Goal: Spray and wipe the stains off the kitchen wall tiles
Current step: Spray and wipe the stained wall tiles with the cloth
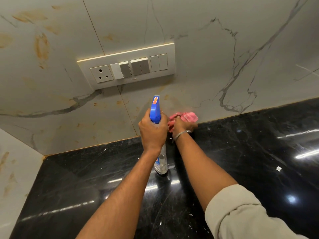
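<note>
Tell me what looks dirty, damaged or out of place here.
Orange-brown stains smear the wall tiles, heaviest at upper left, with smaller spots below the switch panel. White flecks litter the black counter. One white switch differs in colour from the grey ones beside it. Nothing looks broken or spilled.

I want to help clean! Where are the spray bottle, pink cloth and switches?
spray bottle (155, 111): head view, blue spray head.
pink cloth (190, 116): head view, bunched top.
switches (140, 66): head view, grey middle pair.
</note>
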